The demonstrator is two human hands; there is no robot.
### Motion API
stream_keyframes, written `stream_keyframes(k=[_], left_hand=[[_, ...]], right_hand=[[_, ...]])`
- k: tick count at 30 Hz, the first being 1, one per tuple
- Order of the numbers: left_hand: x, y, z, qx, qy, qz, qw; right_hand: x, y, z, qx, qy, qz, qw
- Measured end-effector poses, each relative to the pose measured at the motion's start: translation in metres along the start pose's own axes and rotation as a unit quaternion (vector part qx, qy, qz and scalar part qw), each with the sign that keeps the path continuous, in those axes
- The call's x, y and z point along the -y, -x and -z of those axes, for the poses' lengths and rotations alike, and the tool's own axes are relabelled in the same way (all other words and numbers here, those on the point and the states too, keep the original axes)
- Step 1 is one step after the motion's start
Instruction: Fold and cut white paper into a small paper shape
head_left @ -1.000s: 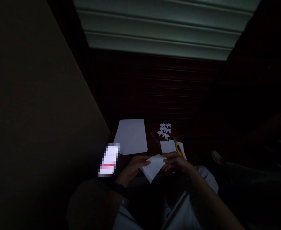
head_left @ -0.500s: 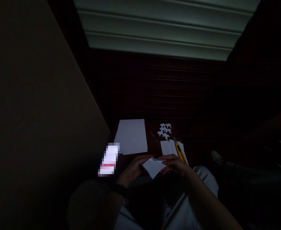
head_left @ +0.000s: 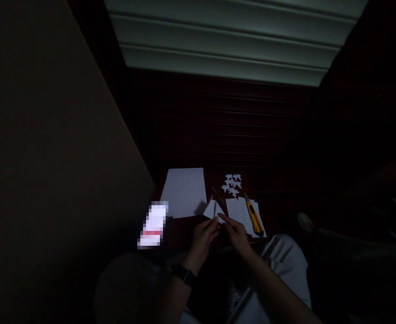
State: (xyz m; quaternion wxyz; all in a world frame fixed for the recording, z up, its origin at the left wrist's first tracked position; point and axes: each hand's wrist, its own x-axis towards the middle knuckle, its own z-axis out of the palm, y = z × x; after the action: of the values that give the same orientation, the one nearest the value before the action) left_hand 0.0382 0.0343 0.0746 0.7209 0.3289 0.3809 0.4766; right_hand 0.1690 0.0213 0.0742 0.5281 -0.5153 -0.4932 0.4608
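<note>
A partly folded piece of white paper [head_left: 212,209] is held up between my two hands, above the near side of the small table. My left hand [head_left: 204,234] pinches its lower edge. My right hand [head_left: 235,231] grips the paper's lower right part, with fingers reaching over it. A yellow utility knife [head_left: 254,218] lies on a stack of small white paper sheets [head_left: 236,208] just right of my hands. Behind that stack, several small folded paper figures [head_left: 231,184] sit in a cluster. The room is dim, so fine creases are hard to see.
A stack of large white sheets [head_left: 186,191] covers the table's left side. A thin pointed tool [head_left: 218,196] lies between it and the figures. At left glows a blurred phone-like screen [head_left: 153,225]. Another person's shoe [head_left: 306,222] shows at the right.
Both hands have turned and moved the paper forward, away from my body. The paper now stands with its folded flaps upward, where before its point hung toward me. The utility knife is fully uncovered.
</note>
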Motion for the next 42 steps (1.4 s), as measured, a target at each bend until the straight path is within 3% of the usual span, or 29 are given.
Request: stream_keyframes(k=[3,7,11,14,17,23,29,36,42], left_hand=[[0.003,-0.004,-0.001,-0.059,-0.029,-0.016,0.998],[0.004,-0.009,0.007,-0.081,-0.081,-0.038,0.993],[0.006,-0.015,0.02,-0.032,-0.156,-0.036,0.987],[0.009,-0.017,0.028,0.025,-0.224,-0.02,0.974],[0.012,-0.017,0.029,0.029,-0.256,-0.023,0.966],[0.015,-0.022,0.021,-0.023,-0.239,-0.061,0.969],[0.016,-0.022,0.018,-0.043,-0.233,-0.086,0.968],[0.013,-0.011,0.012,-0.097,-0.288,-0.153,0.94],[0.013,-0.003,0.004,-0.103,-0.302,-0.153,0.935]], right_hand=[[0.001,0.005,-0.005,0.022,0.021,0.028,0.999],[0.005,0.008,-0.005,0.041,0.024,0.048,0.998],[0.011,0.002,0.005,0.014,0.054,0.048,0.997],[0.011,-0.006,0.014,0.055,0.128,0.036,0.99],[0.005,-0.012,0.019,0.066,0.171,0.023,0.983],[-0.012,-0.019,0.014,-0.019,0.145,-0.049,0.988],[-0.014,-0.02,0.006,-0.086,0.12,-0.03,0.989],[-0.018,-0.019,-0.004,-0.126,0.137,-0.023,0.982],[-0.014,-0.02,-0.01,-0.153,0.169,-0.006,0.974]])
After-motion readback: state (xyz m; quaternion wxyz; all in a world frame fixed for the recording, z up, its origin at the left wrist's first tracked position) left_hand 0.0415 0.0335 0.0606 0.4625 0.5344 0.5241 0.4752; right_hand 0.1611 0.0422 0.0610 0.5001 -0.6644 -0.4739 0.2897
